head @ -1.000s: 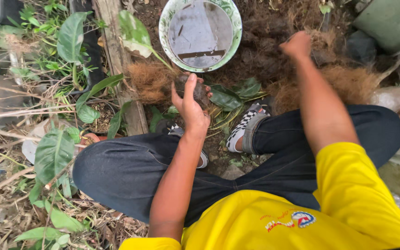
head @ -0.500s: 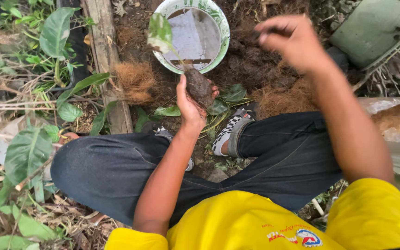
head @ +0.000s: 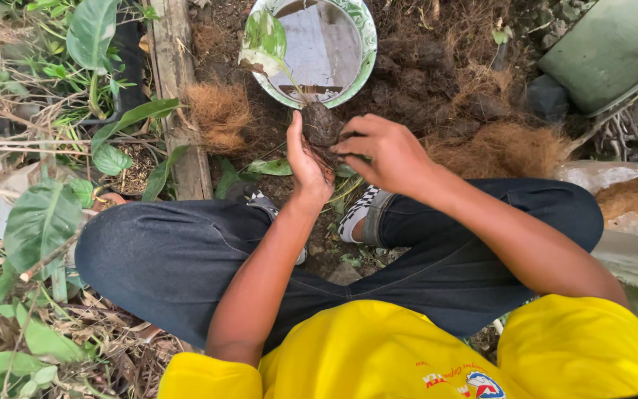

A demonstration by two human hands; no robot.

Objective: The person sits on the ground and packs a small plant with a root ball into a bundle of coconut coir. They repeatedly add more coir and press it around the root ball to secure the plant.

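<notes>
Left hand [head: 306, 164]: we cup the dark root ball [head: 322, 124] from its left, palm upright and fingers curled partly round it — it seems to act as a backstop so the soil keeps together.
Right hand [head: 382, 151]: we press on the ball from the other side, fingertips bent onto it; the clump is pinched between both hands.
Seedling leaf [head: 263, 41]: rises from the ball on a thin stem, tilted away from us, over the bowl.
Bowl [head: 367, 52]: green-rimmed, murky water inside, just beyond the hands.
Coconut fibre [head: 219, 111]: one tuft left of the left hand by the wooden plank [head: 175, 81], another tuft right of the right hand — both within reach.
Loose soil [head: 437, 66]: dark heap beyond the right hand.
</notes>
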